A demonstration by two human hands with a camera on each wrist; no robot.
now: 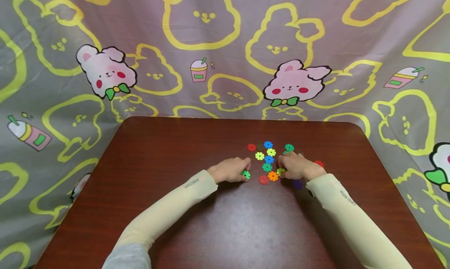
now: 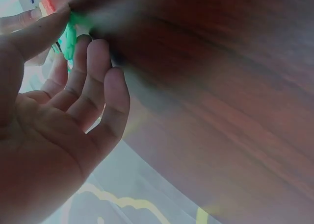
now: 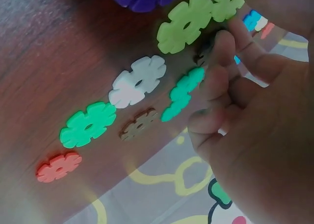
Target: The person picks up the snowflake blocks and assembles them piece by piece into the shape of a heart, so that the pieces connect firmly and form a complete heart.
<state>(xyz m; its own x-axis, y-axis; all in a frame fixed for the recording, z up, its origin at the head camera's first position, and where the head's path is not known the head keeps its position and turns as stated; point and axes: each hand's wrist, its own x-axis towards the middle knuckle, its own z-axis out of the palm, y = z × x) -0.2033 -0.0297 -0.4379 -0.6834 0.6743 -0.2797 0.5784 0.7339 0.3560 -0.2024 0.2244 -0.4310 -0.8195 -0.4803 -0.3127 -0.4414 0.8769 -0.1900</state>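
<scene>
In the head view my left hand [image 1: 229,170] pinches a green notched plastic disc [image 1: 247,175] between thumb and index finger. The left wrist view shows that same green disc [image 2: 69,41] at the fingertips, the other fingers loosely bent. My right hand [image 1: 297,166] is to the right of the disc cluster, pinching a yellow-green notched disc [image 1: 280,172]. In the right wrist view the thumb partly covers this yellow-green disc [image 3: 226,4]. Closest to the right hand lie another yellow-green disc [image 3: 184,25] and a green disc [image 3: 182,93].
Between the hands lie several discs, among them an orange disc [image 1: 272,176], a blue disc [image 1: 269,159] and a red disc [image 1: 263,179]. A purple disc [image 1: 297,184] and a white disc [image 3: 137,82] are by the right hand. A patterned curtain [image 1: 225,93] backs the brown table [image 1: 168,144].
</scene>
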